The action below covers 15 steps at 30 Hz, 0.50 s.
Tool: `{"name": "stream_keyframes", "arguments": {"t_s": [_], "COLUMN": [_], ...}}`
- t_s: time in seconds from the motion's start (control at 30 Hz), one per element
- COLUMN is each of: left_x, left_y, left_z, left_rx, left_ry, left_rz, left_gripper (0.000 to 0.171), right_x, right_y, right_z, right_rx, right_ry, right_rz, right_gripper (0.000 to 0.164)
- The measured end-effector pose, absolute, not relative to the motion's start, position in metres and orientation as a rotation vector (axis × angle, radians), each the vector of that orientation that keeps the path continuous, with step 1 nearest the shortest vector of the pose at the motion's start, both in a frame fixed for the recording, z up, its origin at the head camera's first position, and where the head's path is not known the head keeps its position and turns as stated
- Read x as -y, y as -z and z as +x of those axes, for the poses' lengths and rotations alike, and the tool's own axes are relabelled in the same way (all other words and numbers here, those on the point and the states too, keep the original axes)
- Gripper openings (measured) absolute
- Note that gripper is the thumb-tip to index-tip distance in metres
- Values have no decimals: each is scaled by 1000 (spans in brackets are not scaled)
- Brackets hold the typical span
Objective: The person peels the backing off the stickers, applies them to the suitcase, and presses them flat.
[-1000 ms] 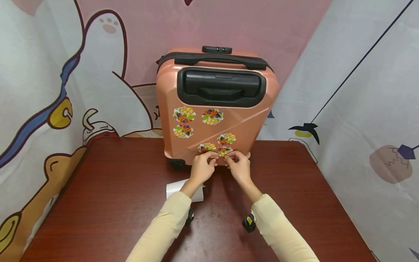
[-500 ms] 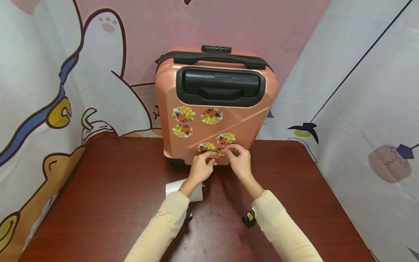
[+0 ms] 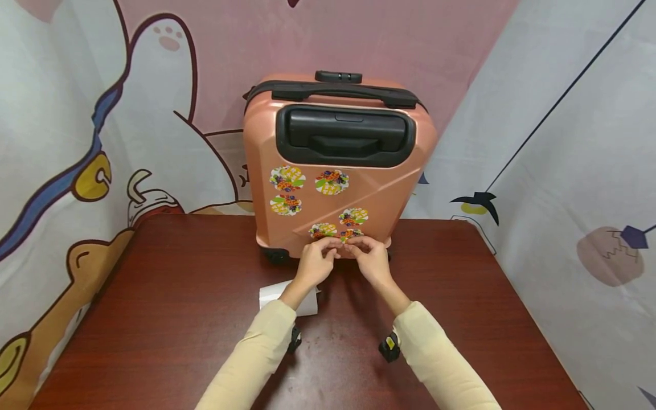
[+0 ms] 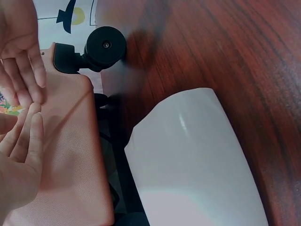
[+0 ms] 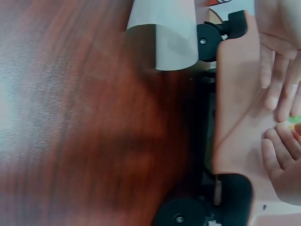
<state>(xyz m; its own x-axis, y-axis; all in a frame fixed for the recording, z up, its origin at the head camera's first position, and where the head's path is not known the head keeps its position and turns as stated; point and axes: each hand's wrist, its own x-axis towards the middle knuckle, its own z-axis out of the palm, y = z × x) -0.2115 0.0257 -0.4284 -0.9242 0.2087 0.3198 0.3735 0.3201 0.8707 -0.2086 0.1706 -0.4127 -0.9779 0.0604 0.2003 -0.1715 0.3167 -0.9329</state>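
A salmon-pink suitcase [image 3: 381,191] stands upright on the table, its front dotted with several round fruit-print stickers [image 3: 332,182]. At the lowest sticker [image 3: 351,233], near the suitcase's bottom edge, both hands meet. The left hand [image 3: 315,264] has its index fingertip at the sticker's lower left edge. From the other side the right hand [image 3: 374,264] touches its lower right edge. Fingers of both hands look fairly straight in the wrist views, and the fingertips cover the sticker's lower part. In the left wrist view a bit of the sticker [image 4: 14,109] shows between the hands.
A curled white sheet [image 3: 307,306] lies on the brown wooden table [image 3: 195,319], partly under the left forearm. Black wheels [image 4: 105,46] stick out from the suitcase's base. A cartoon-printed cloth [image 3: 215,57] hangs behind.
The right hand rises to the sticker's upper right side, covering much of it, then slides back down to its lower edge. The left hand stays in place.
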Motion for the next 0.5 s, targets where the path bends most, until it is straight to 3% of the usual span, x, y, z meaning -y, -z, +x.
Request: {"name": "stream_keyframes", "arguments": {"t_s": [0.27,0.5], "left_x": [-25,-26], "left_y": [429,428], "left_z": [-212,-212], "left_rx": [2423,2409], "left_ry": [1699,1715], "left_rz": [-541,-528], "left_gripper": [24,24], "right_x": [-172,-173], "right_y": [392,398], "right_z": [-208,-205], "right_rx": [2243,2237], "right_ry": [-1819,-1826], "right_rz": [107,131], "right_gripper": [14,14]}}
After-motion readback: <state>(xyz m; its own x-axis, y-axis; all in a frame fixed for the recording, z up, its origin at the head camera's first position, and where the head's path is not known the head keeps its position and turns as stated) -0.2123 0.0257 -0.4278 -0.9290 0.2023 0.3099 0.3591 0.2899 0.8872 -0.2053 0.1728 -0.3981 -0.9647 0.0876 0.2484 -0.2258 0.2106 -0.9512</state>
